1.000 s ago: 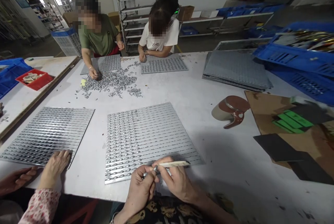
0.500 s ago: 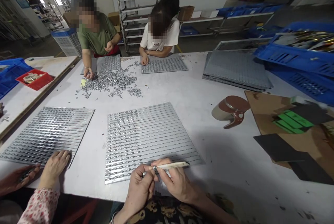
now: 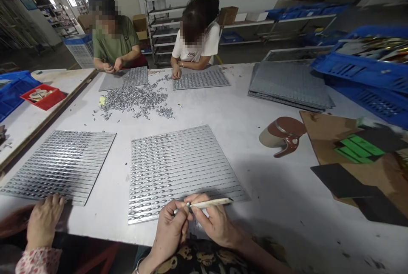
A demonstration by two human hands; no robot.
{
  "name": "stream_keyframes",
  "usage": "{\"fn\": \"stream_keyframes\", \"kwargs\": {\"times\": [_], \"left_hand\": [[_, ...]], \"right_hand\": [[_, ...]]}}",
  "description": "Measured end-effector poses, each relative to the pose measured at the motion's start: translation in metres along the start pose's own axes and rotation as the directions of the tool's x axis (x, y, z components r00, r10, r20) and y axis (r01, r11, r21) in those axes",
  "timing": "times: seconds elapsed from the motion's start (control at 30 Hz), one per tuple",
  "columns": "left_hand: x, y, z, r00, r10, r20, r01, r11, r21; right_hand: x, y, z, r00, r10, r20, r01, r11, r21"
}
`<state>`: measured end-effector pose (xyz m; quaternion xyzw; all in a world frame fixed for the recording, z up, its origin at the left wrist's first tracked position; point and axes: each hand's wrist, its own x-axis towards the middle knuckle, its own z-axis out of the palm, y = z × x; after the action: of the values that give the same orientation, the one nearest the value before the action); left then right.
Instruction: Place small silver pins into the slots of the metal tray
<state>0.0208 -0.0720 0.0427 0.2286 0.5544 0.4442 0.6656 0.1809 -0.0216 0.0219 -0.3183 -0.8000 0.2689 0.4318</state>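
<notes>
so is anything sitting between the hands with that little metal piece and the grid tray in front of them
Nothing visible does. The left hand and right hand pinch the small metal piece and a pale stick right at the near edge of the grid tray, with no object between them.

A: That ribbed tray [image 3: 178, 167] looks like shiny pressed metal, glossy ridges catching the light. The stick [image 3: 212, 202] looks like pale bare wood, matt.

B: Yep, and the loose pieces [image 3: 135, 100] are bright metal too. The bench [image 3: 223, 108] is matt white, scuffed. The crates [image 3: 360, 72] are blue plastic, and the sheet [image 3: 321, 133] is plain brown cardboard.
</notes>
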Motion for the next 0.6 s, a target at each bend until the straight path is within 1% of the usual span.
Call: {"fn": "stream_keyframes", "kwargs": {"times": [0.1,0.37,0.47,0.6], "left_hand": [[-0.0003,-0.0006,-0.0008,1.000,0.008,-0.004,-0.008,1.000,0.023],[-0.0001,-0.0019,0.0013,1.000,0.012,-0.021,-0.011,1.000,0.012],[0.0013,-0.0024,0.0011,1.000,0.006,-0.011,-0.006,1.000,0.018],[0.0023,-0.0055,-0.0011,1.000,0.022,-0.009,-0.022,1.000,0.005]], "right_hand": [[0.0010,-0.0007,0.0017,1.000,-0.016,-0.024,0.015,1.000,-0.009],[-0.0051,0.0036,0.0036,0.995,0.040,-0.093,-0.045,0.998,-0.050],[-0.0054,0.0034,0.0019,0.996,0.039,-0.080,-0.041,0.999,-0.024],[-0.0039,0.0021,0.0024,0.999,0.007,-0.038,-0.007,1.000,0.016]]}}
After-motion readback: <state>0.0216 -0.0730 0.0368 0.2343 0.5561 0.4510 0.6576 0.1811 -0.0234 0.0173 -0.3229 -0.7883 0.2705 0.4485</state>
